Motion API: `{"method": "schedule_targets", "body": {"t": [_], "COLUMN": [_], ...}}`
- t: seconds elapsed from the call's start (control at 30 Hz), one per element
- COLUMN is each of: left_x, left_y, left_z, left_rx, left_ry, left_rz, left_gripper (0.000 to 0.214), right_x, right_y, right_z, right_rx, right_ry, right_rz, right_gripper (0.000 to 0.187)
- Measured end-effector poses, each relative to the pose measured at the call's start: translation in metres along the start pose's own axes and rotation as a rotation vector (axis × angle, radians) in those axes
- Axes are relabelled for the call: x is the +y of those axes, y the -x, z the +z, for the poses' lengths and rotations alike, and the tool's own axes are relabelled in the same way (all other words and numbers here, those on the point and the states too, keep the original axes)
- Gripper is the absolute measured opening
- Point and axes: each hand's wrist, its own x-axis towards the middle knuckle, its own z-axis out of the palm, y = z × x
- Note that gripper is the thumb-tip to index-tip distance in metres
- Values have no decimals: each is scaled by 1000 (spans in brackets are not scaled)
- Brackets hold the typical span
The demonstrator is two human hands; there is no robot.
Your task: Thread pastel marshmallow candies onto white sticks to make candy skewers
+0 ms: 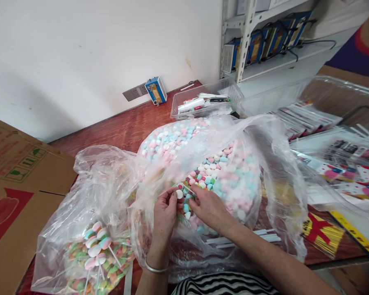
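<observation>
A big clear plastic bag [273, 164] full of pastel pink, blue and white candies [233, 172] lies open in front of me. My left hand [166, 211] pinches a white candy [179, 194] at the bag's mouth. My right hand [207, 207] is closed on a thin white stick [188, 189] whose tip points at that candy. Both hands rest inside the bag's opening, almost touching. A silver bangle [155, 268] circles my left wrist.
A second clear bag [80, 229] at lower left holds finished candy skewers [96, 246]. Loose white sticks [258, 237] lie by my right forearm. Cardboard boxes [15, 196] stand at the left, a clear tray of pens [203, 102] at the back, printed wrappers [341, 168] at the right.
</observation>
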Motion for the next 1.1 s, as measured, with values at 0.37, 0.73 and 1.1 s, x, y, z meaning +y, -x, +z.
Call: {"method": "schedule_targets", "body": {"t": [0.37, 0.73, 1.1], "left_x": [7, -4, -1], "left_y": [12, 13, 12], "left_z": [23, 23, 28], "left_rx": [40, -212, -173], "left_ry": [5, 307, 362], "left_rz": [212, 25, 6], "left_gripper": [25, 27, 31], "right_x": [6, 8, 10], "right_y": [16, 16, 17], "right_z": [-13, -13, -17], "right_rx": [38, 79, 46], "right_ry": [-176, -475, -595], "right_rz": [-23, 64, 53], "right_gripper": [4, 12, 23]}}
